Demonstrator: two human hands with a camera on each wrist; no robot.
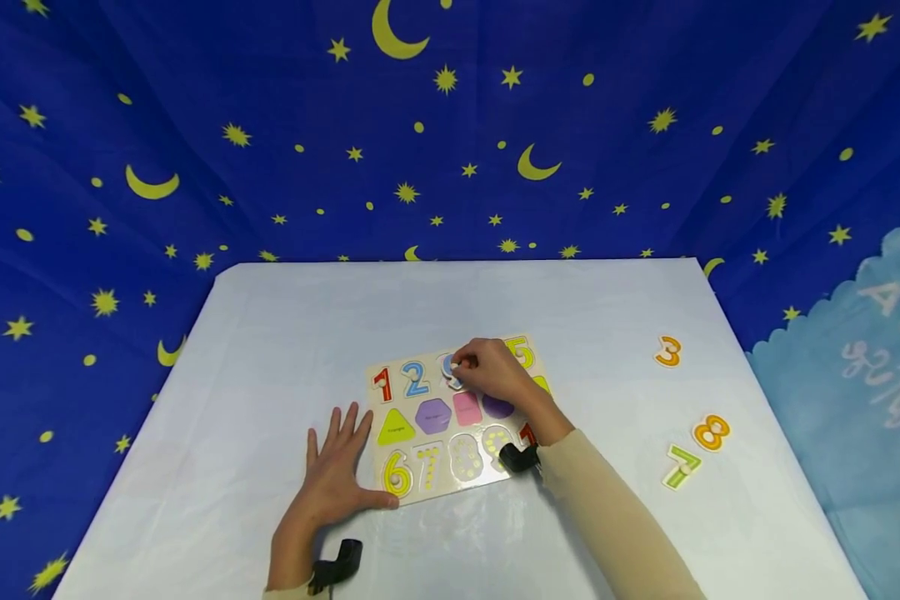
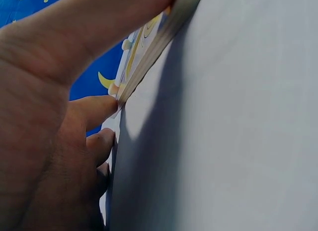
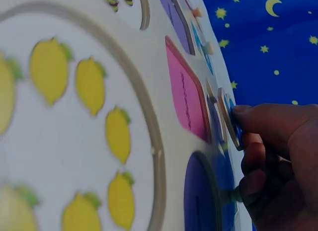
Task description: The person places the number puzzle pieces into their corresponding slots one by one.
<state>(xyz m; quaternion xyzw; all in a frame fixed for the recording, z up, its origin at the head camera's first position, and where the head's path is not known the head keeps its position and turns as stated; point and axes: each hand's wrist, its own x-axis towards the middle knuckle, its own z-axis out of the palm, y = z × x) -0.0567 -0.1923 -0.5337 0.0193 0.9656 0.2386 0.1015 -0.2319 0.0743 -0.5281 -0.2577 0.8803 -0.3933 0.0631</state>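
Observation:
A light wooden number puzzle board (image 1: 444, 442) lies on the table, turned slightly. My right hand (image 1: 495, 371) pinches a blue number piece (image 1: 449, 372), which looks like a 9, over the top row right of the blue 2 (image 1: 415, 377). In the right wrist view that blue piece (image 3: 229, 116) stands tilted between thumb and fingers, close over the board near the pink shape (image 3: 186, 92). My left hand (image 1: 335, 475) has its fingers spread at the board's left side, the thumb (image 2: 99, 30) against its lower left corner.
Loose on the table at the right are an orange 3 (image 1: 668, 351), an orange 8 (image 1: 711, 433) and a green 7 (image 1: 681, 467). In the board sit a red 1 (image 1: 382, 384), a yellow 6 (image 1: 397, 473) and a yellow 5 (image 1: 521, 352). A starry blue cloth (image 1: 307, 167) hangs behind.

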